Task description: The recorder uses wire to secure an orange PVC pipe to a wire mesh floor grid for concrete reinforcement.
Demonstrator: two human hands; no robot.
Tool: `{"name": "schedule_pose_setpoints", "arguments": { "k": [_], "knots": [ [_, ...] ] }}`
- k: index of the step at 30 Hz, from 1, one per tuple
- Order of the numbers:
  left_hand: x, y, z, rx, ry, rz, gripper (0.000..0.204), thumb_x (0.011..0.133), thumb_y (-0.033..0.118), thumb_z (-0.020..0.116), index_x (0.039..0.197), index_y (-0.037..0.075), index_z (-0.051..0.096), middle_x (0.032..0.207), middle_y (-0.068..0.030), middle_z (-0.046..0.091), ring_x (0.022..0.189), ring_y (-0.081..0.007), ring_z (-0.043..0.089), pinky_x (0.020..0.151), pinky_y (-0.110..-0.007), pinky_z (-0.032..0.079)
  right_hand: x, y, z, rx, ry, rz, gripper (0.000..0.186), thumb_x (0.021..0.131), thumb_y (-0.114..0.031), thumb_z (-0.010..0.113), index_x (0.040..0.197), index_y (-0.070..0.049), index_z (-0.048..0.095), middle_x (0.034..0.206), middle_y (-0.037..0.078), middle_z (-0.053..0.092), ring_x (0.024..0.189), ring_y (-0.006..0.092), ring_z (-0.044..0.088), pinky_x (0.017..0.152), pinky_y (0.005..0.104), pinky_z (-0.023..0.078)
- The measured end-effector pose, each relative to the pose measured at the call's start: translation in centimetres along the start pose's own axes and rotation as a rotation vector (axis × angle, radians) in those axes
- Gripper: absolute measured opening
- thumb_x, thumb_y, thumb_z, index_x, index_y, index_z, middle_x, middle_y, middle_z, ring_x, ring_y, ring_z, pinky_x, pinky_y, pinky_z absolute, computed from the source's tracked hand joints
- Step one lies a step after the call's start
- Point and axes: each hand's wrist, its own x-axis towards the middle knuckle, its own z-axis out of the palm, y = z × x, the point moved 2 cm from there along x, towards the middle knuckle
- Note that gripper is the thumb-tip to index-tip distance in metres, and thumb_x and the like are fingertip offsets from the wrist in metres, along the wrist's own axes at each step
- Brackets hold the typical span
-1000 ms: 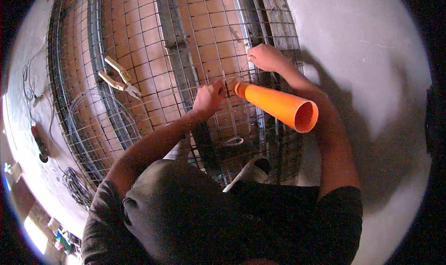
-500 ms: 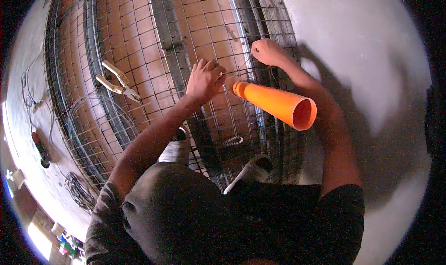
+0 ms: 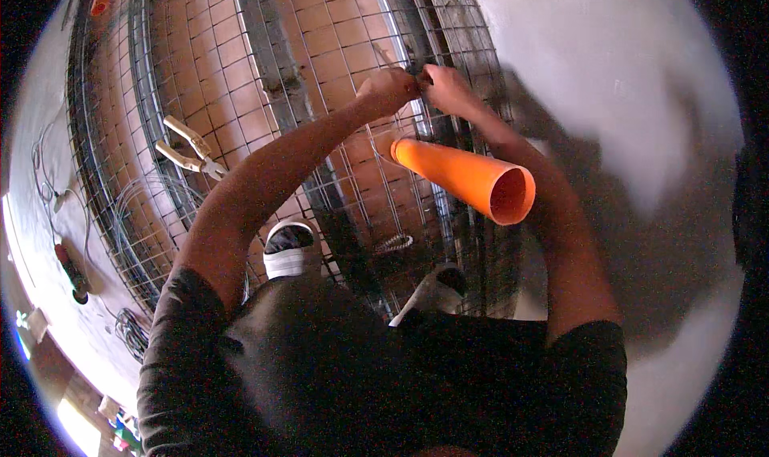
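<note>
Over the steel mesh (image 3: 216,52), my left hand (image 3: 390,88) and my right hand (image 3: 450,91) come together, both closed with the fingertips nearly touching. A thin wire strand ran between them a moment ago; now the fingers mostly hide it. Just below the hands an orange plastic pipe (image 3: 460,175) stands up through the mesh, its wide open end toward me. Fine wire loops about its lower end. Pliers with pale handles (image 3: 184,146) lie open on the mesh, left of my left forearm.
My shoes (image 3: 292,253) rest on the mesh, over clay-coloured blocks and grey beams. A coil of thin wire (image 3: 152,189) lies at left. Beyond are a cable (image 3: 128,333) and a dark power tool (image 3: 72,273). A pale plastered wall (image 3: 609,72) rises at right.
My left hand has moved up and right from beside the pipe to meet my right hand. The right hand has shifted slightly left. The whole view has shifted slightly.
</note>
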Motion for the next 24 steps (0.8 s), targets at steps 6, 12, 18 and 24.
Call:
{"name": "schedule_pose_setpoints", "arguments": {
  "k": [6, 12, 18, 24],
  "knots": [
    [-0.7, 1.6, -0.2, -0.124, 0.158, -0.148, 0.03, 0.087, 0.04, 0.054, 0.092, 0.013, 0.067, 0.088, -0.0127, 0.065, 0.084, -0.0321, 0.063, 0.071, -0.046, 0.051, -2.5, 1.4, -0.8, -0.087, 0.017, -0.029, 0.029, 0.082, -0.031, 0.061, 0.09, -0.003, 0.06, 0.084, 0.019, 0.06, 0.084, 0.0364, 0.06, 0.073, 0.0432, 0.047],
    [-0.2, 3.3, -1.9, 0.259, 0.19, -0.059, 0.021, 0.085, 0.034, 0.056, 0.088, 0.018, 0.069, 0.086, -0.0097, 0.066, 0.084, -0.0303, 0.063, 0.071, -0.044, 0.051, -4.5, 2.9, 1.1, -0.192, 0.08, -0.154, 0.026, 0.08, -0.03, 0.064, 0.092, -0.007, 0.061, 0.097, 0.017, 0.058, 0.093, 0.0368, 0.056, 0.079, 0.0465, 0.045],
    [0.9, 2.7, -3.0, -0.03, 0.281, 0.002, 0.02, 0.08, 0.029, 0.059, 0.078, 0.011, 0.068, 0.081, -0.012, 0.065, 0.079, -0.0318, 0.062, 0.066, -0.043, 0.049, -4.9, 0.0, 0.5, -0.112, 0.126, -0.191, 0.024, 0.077, -0.022, 0.065, 0.092, -0.005, 0.057, 0.089, 0.015, 0.059, 0.084, 0.0364, 0.058, 0.075, 0.0453, 0.046],
    [5.5, 4.6, -6.1, -0.295, 0.425, 0.128, 0.025, 0.081, 0.029, 0.061, 0.086, 0.006, 0.068, 0.078, -0.0147, 0.064, 0.074, -0.0349, 0.063, 0.067, -0.042, 0.05, -4.6, 2.7, 2.3, 0.063, 0.119, -0.151, 0.025, 0.072, -0.016, 0.072, 0.086, -0.005, 0.054, 0.082, 0.012, 0.059, 0.075, 0.0301, 0.06, 0.071, 0.0401, 0.046]
  ]
}}
